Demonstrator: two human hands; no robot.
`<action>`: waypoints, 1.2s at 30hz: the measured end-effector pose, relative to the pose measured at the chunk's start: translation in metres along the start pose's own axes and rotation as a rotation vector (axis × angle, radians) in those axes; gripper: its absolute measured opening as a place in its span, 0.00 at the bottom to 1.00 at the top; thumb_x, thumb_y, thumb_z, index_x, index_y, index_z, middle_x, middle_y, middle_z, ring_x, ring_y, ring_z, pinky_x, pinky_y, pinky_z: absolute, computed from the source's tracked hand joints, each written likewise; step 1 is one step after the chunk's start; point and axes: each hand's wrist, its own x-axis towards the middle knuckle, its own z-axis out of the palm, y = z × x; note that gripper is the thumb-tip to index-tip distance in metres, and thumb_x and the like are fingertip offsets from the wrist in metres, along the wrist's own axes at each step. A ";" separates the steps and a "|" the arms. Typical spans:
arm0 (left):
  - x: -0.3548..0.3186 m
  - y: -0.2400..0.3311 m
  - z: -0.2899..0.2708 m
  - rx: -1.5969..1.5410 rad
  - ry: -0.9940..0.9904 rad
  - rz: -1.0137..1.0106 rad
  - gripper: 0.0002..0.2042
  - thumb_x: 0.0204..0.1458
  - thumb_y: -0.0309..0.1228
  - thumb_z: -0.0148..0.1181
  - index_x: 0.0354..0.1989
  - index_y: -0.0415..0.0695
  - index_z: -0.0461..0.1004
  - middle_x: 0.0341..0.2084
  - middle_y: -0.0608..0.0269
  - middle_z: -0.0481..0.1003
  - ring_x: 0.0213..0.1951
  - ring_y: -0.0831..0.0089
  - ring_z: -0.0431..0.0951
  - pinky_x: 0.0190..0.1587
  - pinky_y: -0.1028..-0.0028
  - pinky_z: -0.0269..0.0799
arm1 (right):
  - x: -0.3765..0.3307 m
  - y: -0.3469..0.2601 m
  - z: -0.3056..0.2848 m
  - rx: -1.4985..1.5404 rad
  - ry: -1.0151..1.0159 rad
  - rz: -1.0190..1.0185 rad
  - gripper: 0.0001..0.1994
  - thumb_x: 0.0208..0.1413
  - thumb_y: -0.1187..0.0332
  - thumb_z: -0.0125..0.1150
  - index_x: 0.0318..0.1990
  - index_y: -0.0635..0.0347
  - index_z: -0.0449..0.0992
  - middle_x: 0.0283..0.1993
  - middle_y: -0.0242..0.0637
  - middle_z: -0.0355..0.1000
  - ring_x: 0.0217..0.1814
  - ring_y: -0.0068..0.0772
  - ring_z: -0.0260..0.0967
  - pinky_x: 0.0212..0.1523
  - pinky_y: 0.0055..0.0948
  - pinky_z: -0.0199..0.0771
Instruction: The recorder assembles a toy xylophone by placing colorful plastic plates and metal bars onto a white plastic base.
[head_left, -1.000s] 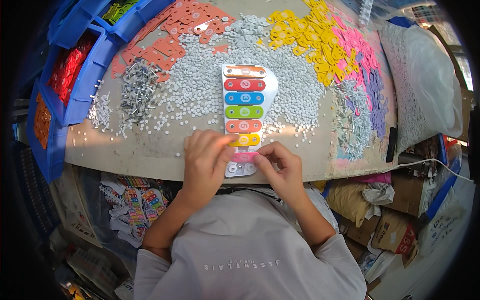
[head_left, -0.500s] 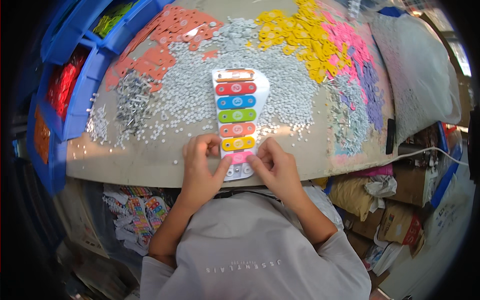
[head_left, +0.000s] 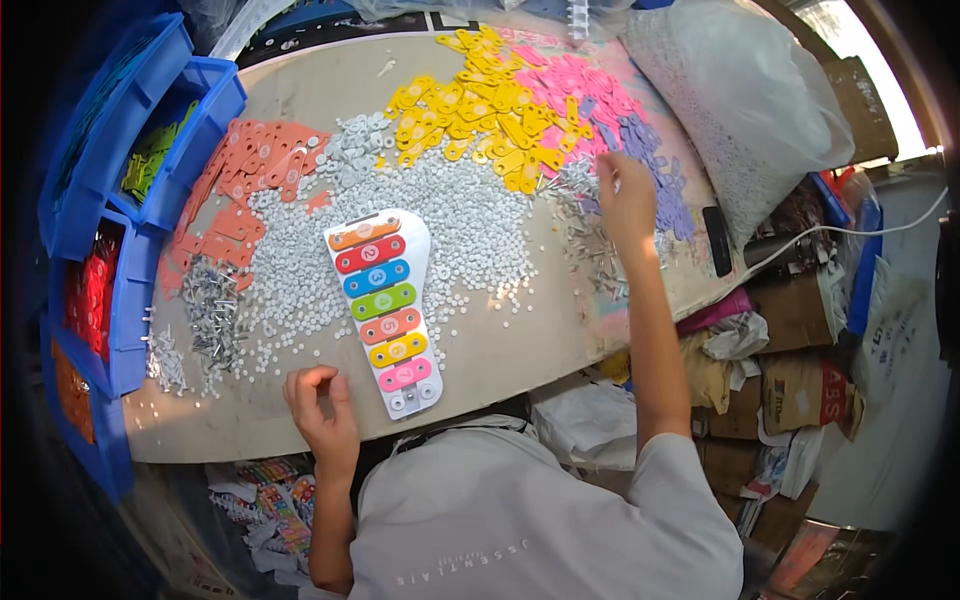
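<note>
Picking near purple bars (head_left: 670,186), upper right, is apparently being done by the right hand (head_left: 628,208), grip unclear, the empty left hand (head_left: 325,415) curled beside the left-of-centre xylophone (head_left: 388,324), another bar seemingly needed.

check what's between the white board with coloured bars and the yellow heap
In the head view, a spread of small white round pieces lies between the white board and the heap of yellow pieces.

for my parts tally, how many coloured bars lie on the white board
7, in one column on the white board, far to near: orange bar, red bar, blue bar, green bar, coral bar, yellow bar, pink bar. None there looks hidden.
</note>
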 end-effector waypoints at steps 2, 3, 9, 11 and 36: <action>0.004 0.008 0.004 -0.003 0.003 -0.015 0.02 0.57 0.22 0.60 0.36 0.40 0.74 0.30 0.60 0.71 0.35 0.64 0.69 0.42 0.67 0.65 | 0.027 0.042 0.012 -0.042 0.002 0.072 0.11 0.59 0.65 0.61 0.39 0.63 0.82 0.38 0.50 0.79 0.41 0.55 0.76 0.43 0.49 0.75; 0.007 0.009 0.004 -0.004 0.007 -0.010 0.02 0.57 0.22 0.60 0.36 0.40 0.74 0.30 0.60 0.71 0.35 0.64 0.69 0.42 0.67 0.65 | 0.036 0.059 0.020 -0.041 0.009 0.070 0.11 0.59 0.65 0.61 0.39 0.63 0.82 0.38 0.50 0.79 0.41 0.55 0.76 0.43 0.49 0.75; 0.011 0.009 0.004 0.043 -0.027 0.050 0.01 0.58 0.22 0.59 0.34 0.40 0.74 0.28 0.60 0.71 0.34 0.63 0.69 0.42 0.66 0.63 | 0.053 0.103 0.049 -0.203 -0.131 0.232 0.13 0.56 0.62 0.63 0.38 0.63 0.84 0.36 0.52 0.80 0.41 0.56 0.78 0.43 0.49 0.77; 0.011 0.008 0.003 0.024 -0.033 0.044 0.01 0.58 0.23 0.60 0.34 0.40 0.74 0.28 0.60 0.71 0.34 0.63 0.69 0.42 0.66 0.63 | 0.053 0.116 0.045 -0.080 -0.067 0.185 0.11 0.56 0.64 0.62 0.37 0.63 0.83 0.36 0.52 0.80 0.40 0.57 0.78 0.43 0.48 0.76; -0.019 0.053 -0.016 -0.271 -0.329 0.273 0.06 0.51 0.27 0.66 0.29 0.39 0.75 0.27 0.58 0.72 0.32 0.58 0.72 0.39 0.62 0.63 | -0.146 -0.213 -0.093 0.997 -1.092 0.194 0.08 0.64 0.74 0.60 0.47 0.68 0.71 0.34 0.39 0.78 0.35 0.25 0.79 0.37 0.25 0.77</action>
